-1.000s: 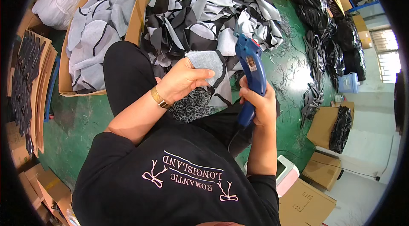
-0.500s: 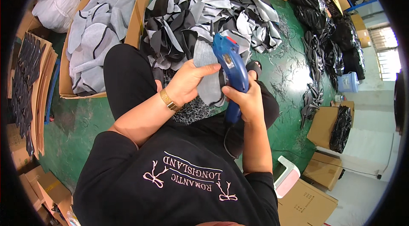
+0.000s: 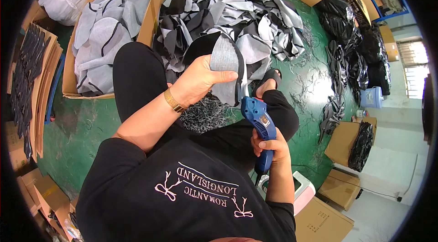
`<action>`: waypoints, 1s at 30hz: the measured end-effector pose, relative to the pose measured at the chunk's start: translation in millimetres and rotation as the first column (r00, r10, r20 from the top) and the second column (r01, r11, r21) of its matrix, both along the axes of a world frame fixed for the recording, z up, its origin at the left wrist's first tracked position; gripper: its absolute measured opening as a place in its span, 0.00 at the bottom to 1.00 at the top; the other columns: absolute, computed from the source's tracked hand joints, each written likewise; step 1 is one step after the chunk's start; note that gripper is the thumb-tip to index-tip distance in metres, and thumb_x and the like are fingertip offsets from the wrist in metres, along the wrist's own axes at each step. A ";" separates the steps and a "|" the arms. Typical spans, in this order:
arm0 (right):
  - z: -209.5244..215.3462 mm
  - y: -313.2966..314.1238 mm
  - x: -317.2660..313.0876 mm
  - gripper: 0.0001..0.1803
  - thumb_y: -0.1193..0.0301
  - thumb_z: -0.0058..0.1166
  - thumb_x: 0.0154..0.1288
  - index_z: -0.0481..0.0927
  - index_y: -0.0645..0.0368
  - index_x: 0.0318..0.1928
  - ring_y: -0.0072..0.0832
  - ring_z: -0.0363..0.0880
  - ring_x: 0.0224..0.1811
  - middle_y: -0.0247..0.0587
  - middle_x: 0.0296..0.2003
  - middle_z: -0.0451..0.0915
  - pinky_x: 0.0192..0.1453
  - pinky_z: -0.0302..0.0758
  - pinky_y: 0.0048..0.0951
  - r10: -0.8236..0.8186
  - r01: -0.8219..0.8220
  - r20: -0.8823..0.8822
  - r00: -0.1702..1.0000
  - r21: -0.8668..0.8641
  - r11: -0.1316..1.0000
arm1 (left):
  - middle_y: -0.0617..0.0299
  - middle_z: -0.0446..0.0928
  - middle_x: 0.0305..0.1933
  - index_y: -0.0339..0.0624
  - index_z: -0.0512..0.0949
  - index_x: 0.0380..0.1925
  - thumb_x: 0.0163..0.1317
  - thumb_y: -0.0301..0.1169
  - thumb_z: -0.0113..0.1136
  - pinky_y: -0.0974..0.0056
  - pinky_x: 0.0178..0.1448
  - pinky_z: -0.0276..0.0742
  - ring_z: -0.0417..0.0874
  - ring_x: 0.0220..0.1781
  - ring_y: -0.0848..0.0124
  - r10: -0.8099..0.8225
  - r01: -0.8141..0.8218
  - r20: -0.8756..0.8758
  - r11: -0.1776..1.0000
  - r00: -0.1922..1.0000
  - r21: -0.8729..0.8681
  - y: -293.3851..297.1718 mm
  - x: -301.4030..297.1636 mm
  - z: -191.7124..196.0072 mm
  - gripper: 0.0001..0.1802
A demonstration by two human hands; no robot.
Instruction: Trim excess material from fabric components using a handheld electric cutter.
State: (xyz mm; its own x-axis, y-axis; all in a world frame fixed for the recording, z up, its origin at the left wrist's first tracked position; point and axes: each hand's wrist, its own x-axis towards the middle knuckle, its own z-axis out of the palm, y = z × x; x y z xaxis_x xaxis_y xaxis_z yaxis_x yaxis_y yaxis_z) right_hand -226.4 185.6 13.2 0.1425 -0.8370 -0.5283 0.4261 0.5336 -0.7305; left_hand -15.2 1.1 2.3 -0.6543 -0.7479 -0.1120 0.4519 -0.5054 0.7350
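My left hand (image 3: 196,80) grips a curved grey fabric piece (image 3: 225,55) with a black edge, its thumb laid across the piece near that edge. In my right hand (image 3: 276,147) is a pair of blue corded electric scissors (image 3: 259,116), fingers wrapped round the handle. The tip of the scissors points away from me, close to the near end of the black edge; I cannot tell whether it touches the fabric. Beyond my hands a large heap of grey and black fabric pieces (image 3: 237,4) lies on the floor.
To the left stands a cardboard box (image 3: 153,11) full of grey fabric pieces (image 3: 107,36). Thin dark trimmings (image 3: 205,116) lie between my legs. Black plastic bags (image 3: 337,13), a blue bucket (image 3: 372,97) and more cartons (image 3: 340,187) line the right. A pink-and-white stool (image 3: 303,192) is by my right elbow.
My right hand has drawn the electric scissors back toward me and slightly right, from over the fabric to its near end. My left hand still holds the piece, now with the black edge showing more.
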 end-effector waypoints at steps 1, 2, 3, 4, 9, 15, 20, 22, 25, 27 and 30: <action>1.3 0.0 0.4 0.21 0.71 0.62 0.36 0.72 0.68 0.34 0.27 0.68 0.16 0.38 0.17 0.68 0.20 0.68 0.25 0.000 0.000 -0.006 1.000 0.003 1.000 | 0.63 0.81 0.43 0.36 0.77 0.45 0.56 0.22 0.65 0.67 0.51 0.76 0.81 0.43 0.75 -0.026 0.027 0.023 0.999 0.999 -0.028 0.2 0.4 0.4 0.15; 1.9 -0.1 0.7 0.21 0.72 0.62 0.36 0.72 0.69 0.34 0.27 0.66 0.15 0.37 0.16 0.67 0.19 0.67 0.25 0.002 -0.001 -0.012 1.000 0.005 1.000 | 0.62 0.81 0.44 0.36 0.77 0.46 0.57 0.21 0.64 0.67 0.52 0.76 0.81 0.44 0.74 -0.051 0.053 0.046 0.997 0.998 -0.056 0.6 0.6 0.7 0.16; 1.8 -0.4 1.1 0.21 0.72 0.62 0.36 0.72 0.69 0.34 0.27 0.66 0.15 0.37 0.16 0.67 0.19 0.67 0.25 0.001 -0.001 -0.012 1.000 0.005 1.000 | 0.62 0.81 0.44 0.36 0.77 0.46 0.57 0.21 0.64 0.67 0.52 0.76 0.81 0.44 0.74 -0.051 0.053 0.046 0.997 0.998 -0.056 1.3 0.6 0.8 0.16; 1.5 -1.5 1.4 0.21 0.72 0.62 0.36 0.72 0.69 0.34 0.27 0.66 0.15 0.38 0.16 0.67 0.19 0.67 0.25 0.002 -0.002 -0.002 1.000 0.007 1.000 | 0.62 0.81 0.44 0.36 0.77 0.47 0.57 0.21 0.64 0.67 0.52 0.76 0.81 0.44 0.75 -0.050 0.054 0.055 0.996 0.997 -0.070 2.0 0.7 0.5 0.16; -5.7 -2.6 1.3 0.18 0.73 0.60 0.38 0.74 0.68 0.34 0.28 0.70 0.16 0.40 0.18 0.71 0.22 0.69 0.27 0.014 -0.014 0.062 0.998 -0.010 1.000 | 0.64 0.81 0.41 0.36 0.78 0.44 0.55 0.24 0.67 0.69 0.50 0.75 0.80 0.42 0.78 -0.054 0.058 0.062 0.996 0.997 -0.069 6.2 1.9 -0.4 0.15; -14.1 -6.9 9.6 0.21 0.72 0.61 0.40 0.71 0.67 0.37 0.26 0.67 0.19 0.36 0.18 0.68 0.21 0.68 0.26 -0.082 0.086 0.279 0.957 -0.005 0.996 | 0.65 0.81 0.43 0.36 0.77 0.46 0.55 0.24 0.67 0.69 0.52 0.75 0.80 0.43 0.78 -0.096 0.099 0.052 0.993 0.994 -0.062 10.4 0.0 0.4 0.17; 8.7 -37.0 11.8 0.20 0.69 0.61 0.45 0.72 0.66 0.38 0.25 0.70 0.21 0.38 0.21 0.71 0.24 0.71 0.25 -0.208 0.208 0.020 0.978 -0.193 0.959 | 0.65 0.79 0.46 0.38 0.73 0.52 0.56 0.23 0.67 0.69 0.54 0.74 0.79 0.47 0.78 -0.081 0.082 0.020 0.995 0.997 -0.059 16.6 -3.5 -1.7 0.23; 16.8 -51.0 13.0 0.23 0.69 0.65 0.45 0.74 0.67 0.41 0.22 0.73 0.24 0.36 0.25 0.74 0.28 0.72 0.23 -0.299 0.245 -0.223 0.928 -0.239 0.940 | 0.66 0.79 0.46 0.38 0.73 0.53 0.58 0.24 0.65 0.69 0.54 0.74 0.79 0.47 0.78 -0.080 0.080 0.008 0.993 0.997 -0.088 21.1 -9.6 -6.8 0.22; 22.6 -74.6 22.9 0.25 0.70 0.68 0.46 0.73 0.65 0.44 0.18 0.72 0.26 0.32 0.27 0.71 0.28 0.72 0.21 -0.273 0.107 -0.572 0.773 -0.307 0.946 | 0.65 0.78 0.48 0.38 0.71 0.54 0.62 0.25 0.61 0.70 0.53 0.74 0.78 0.48 0.78 -0.130 0.130 0.000 0.989 0.992 -0.074 29.6 -10.9 -3.1 0.20; 19.4 -83.3 32.4 0.24 0.72 0.70 0.44 0.75 0.64 0.42 0.17 0.72 0.26 0.31 0.28 0.73 0.30 0.71 0.21 -0.296 0.085 -0.627 0.721 -0.344 0.935 | 0.64 0.79 0.47 0.38 0.73 0.50 0.68 0.30 0.54 0.71 0.50 0.75 0.79 0.46 0.78 -0.172 0.172 0.013 0.985 0.985 -0.022 32.1 -11.7 -4.1 0.13; 9.0 -85.3 32.1 0.23 0.72 0.69 0.46 0.75 0.64 0.44 0.18 0.72 0.25 0.33 0.29 0.75 0.31 0.72 0.22 -0.267 0.038 -0.616 0.741 -0.358 0.933 | 0.68 0.79 0.42 0.37 0.77 0.45 0.67 0.32 0.56 0.72 0.49 0.73 0.77 0.43 0.82 -0.128 0.129 0.023 0.992 0.991 -0.013 19.6 -4.9 -20.0 0.11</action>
State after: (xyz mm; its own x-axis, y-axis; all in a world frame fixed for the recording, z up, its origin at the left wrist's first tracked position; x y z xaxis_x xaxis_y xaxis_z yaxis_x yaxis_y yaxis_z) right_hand -194.3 100.3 22.1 -0.2805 -0.9466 -0.1591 -0.1537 0.2079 -0.9660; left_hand -20.2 20.7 -17.7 -0.7425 -0.6594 -0.1176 0.3672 -0.5476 0.7519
